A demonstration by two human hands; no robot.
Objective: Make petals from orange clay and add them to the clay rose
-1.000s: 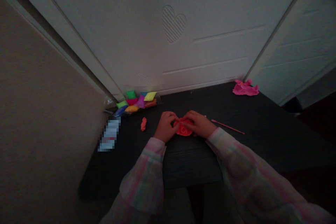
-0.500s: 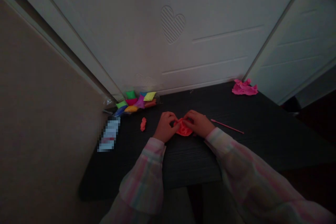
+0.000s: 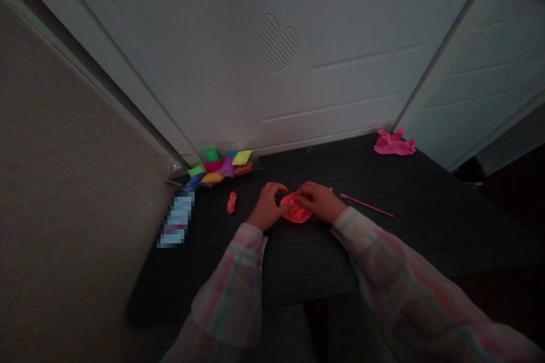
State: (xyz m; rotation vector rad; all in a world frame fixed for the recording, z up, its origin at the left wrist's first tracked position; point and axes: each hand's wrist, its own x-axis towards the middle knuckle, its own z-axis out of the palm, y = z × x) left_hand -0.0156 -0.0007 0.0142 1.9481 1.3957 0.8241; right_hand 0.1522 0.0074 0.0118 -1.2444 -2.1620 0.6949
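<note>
A flat piece of red clay [image 3: 297,212] lies on the dark table [image 3: 383,238] between my two hands. My left hand [image 3: 269,206] curls its fingers against the clay's left edge. My right hand [image 3: 318,201] presses its closed fingers onto the top and right side of the clay. Both hands grip the same piece. A small red clay lump [image 3: 231,202] sits apart to the left of my left hand. A thin pink stick tool [image 3: 367,205] lies just right of my right hand.
Several bright clay packets [image 3: 220,164] are piled at the table's back left corner. A blurred white packet [image 3: 176,220] lies near the left edge. A crumpled pink wrapper [image 3: 394,144] sits at the back right. A white panelled door stands behind the table.
My fingers have shifted slightly on the red clay, the right hand closing further over its top. The view has drifted a little; nothing else on the table moved.
</note>
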